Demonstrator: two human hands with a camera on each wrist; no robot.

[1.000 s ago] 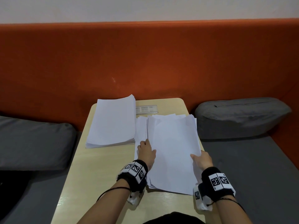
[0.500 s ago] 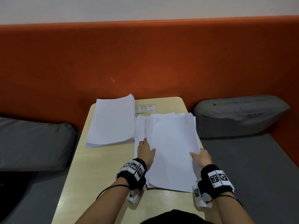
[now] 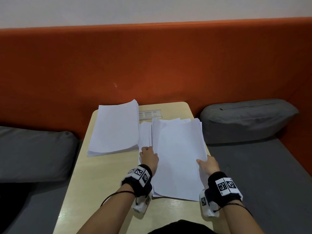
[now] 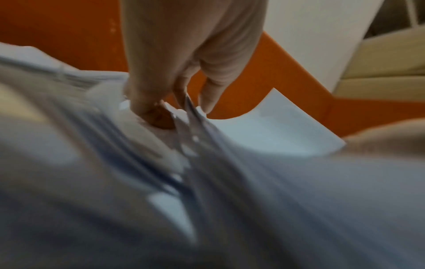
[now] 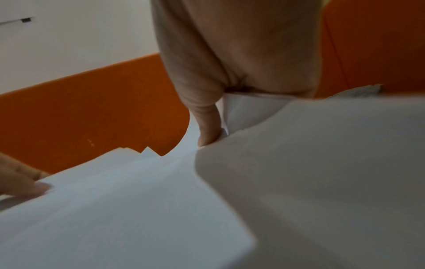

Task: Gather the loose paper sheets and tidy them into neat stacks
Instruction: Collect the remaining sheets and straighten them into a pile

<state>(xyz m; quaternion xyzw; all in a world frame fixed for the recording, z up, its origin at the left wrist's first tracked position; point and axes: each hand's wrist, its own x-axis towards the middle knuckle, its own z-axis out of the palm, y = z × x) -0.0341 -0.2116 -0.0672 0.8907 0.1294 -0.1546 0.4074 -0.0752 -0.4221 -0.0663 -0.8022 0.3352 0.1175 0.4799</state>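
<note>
Gripping a loose sheaf of sheets (image 3: 177, 157) at its two long edges, the left hand (image 3: 149, 158) and right hand (image 3: 207, 165) hide their fingertips beneath paper; wrist views blur. A neat stack (image 3: 114, 127) lies alongside on the pale surface (image 3: 101, 183), flanked by grey cushions (image 3: 248, 119) against an orange backrest (image 3: 152, 65).

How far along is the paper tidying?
Done: one squared stack sits at the table's far left. In hand: left hand and right hand grip the uneven right pile. Left: squaring its staggered far edges.
</note>
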